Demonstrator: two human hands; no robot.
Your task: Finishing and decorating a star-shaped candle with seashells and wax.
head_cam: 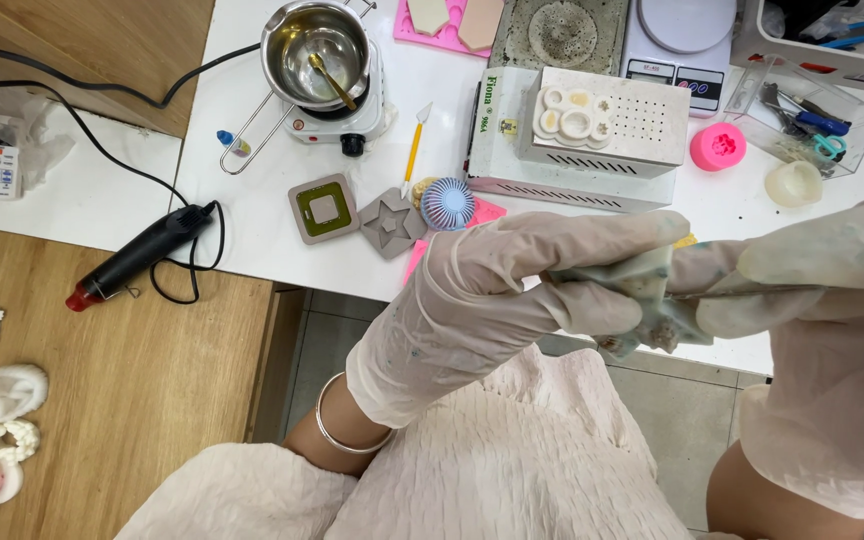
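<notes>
- Head view: both hands gloved in thin, off-white gloves, raised close under the camera, above the near edge of the white table (pixel 252 220)
- Left hand (pixel 512 300): fingers curled tight around a crumpled wipe (pixel 642 300); thumb and fingertips pinch it from the left
- Wipe: pale, greenish-grey, blotched with darker stains, bunched and creased, a ragged lower edge hanging below the fingers
- Right hand (pixel 812 275): closed on a thin metal tool (pixel 752 291); its slim shaft runs leftward into the wipe, the tip hidden inside the folds
- Wipe sits between the two hands, touching both, wrapped about the tool's end
- Left wrist carries a silver bangle (pixel 347 425)
- On the table behind the hands: a small ribbed blue-white dome (pixel 447 203), a grey star mould (pixel 390 222) and a square grey mould with green frame (pixel 323 209), set side by side
- Farther back: a steel pouring pot (pixel 314 50) on a small hotplate, a spoon lying inside
- Right of centre: a white box heater (pixel 572 140) with a pale mould on top; a pink round mould (pixel 718 147) just beside it
- Left side: a black heat gun (pixel 142 255) with coiled cord, half on the table, half over the wooden floor
</notes>
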